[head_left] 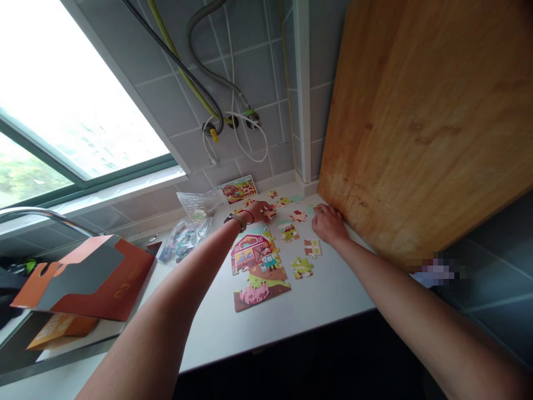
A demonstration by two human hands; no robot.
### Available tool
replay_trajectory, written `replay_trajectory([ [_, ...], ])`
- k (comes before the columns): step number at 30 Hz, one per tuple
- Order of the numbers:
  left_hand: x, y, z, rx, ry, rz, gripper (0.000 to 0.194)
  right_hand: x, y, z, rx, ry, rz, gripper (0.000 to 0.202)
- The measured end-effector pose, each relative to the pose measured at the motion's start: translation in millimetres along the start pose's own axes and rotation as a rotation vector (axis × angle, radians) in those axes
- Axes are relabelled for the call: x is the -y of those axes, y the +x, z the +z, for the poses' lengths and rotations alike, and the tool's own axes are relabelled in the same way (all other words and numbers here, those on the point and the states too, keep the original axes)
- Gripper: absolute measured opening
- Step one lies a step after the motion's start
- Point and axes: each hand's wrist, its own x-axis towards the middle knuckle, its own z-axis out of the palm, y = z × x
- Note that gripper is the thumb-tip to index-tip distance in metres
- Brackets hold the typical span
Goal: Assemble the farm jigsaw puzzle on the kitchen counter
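A partly joined jigsaw puzzle with a red barn, a farmer figure and a pink pig lies on the white counter. Just beyond its top edge, my left hand reaches over with its fingers closed on a red-and-white puzzle piece. My right hand rests on the counter at the right with curled fingers; a pale green piece lies at its fingertips, and what they hold, if anything, is hidden. Between the hands are loose pieces: a cow piece, a piece with a vehicle and a yellow-green piece.
A picture card leans against the tiled wall. Clear plastic bags lie to the left, with an orange box by the sink. A large wooden board stands close on the right. Hoses and cables hang on the wall.
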Motion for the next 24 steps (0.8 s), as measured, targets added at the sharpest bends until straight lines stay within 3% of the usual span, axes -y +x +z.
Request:
replay_trajectory([
  [11,4,-14,-14.9,-0.083,0.174,-0.073,0.036,1,0,-1,0.004,0.008,0.010,0.041],
  [19,-6,-26,-13.9,0.017,0.321,0.022,0.034,2,-1,-3,0.014,0.036,0.021,0.044],
  [24,-11,-20,-13.7,0.045,0.369,0.038,0.035,2,-1,-4,0.011,0.028,0.016,0.043],
])
